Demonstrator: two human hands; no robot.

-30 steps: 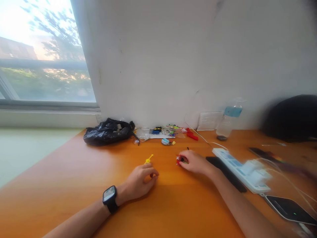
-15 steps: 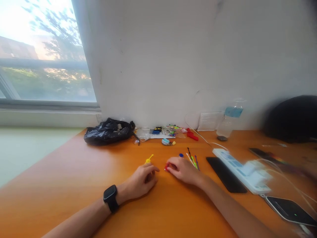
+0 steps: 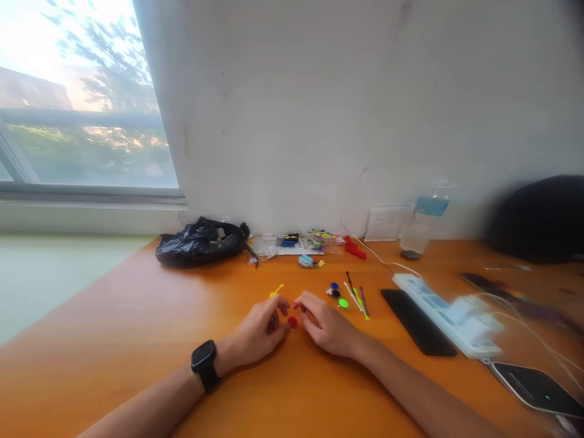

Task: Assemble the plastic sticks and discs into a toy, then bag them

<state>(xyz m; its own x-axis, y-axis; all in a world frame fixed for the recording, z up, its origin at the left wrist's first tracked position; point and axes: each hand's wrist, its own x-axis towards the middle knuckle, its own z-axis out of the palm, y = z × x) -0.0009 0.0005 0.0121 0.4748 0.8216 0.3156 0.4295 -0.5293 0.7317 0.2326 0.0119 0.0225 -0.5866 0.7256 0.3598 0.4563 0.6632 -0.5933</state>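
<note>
My left hand [image 3: 259, 332], with a black smartwatch [image 3: 204, 364] on the wrist, rests on the orange table [image 3: 137, 340] with its fingers curled. A small red piece [image 3: 292, 322] lies at its fingertips. My right hand [image 3: 327, 325] is beside it, fingers curled and pinched at the same red piece. A yellow stick piece [image 3: 276, 291] lies just beyond my left hand. To the right of my right hand lie small coloured discs [image 3: 336, 292] and several thin coloured sticks [image 3: 358, 297].
A black plastic bag [image 3: 201, 241] and a heap of small coloured parts [image 3: 308, 244] sit by the wall. On the right lie a black phone [image 3: 418, 320], a white power strip [image 3: 444, 312] with cables, a water bottle [image 3: 422, 222], another phone [image 3: 538, 386] and a dark bag [image 3: 541, 218].
My right hand has slid left from the coloured sticks to meet my left hand, bringing the red piece with it. The discs and sticks it covered are now uncovered. My left hand barely moved.
</note>
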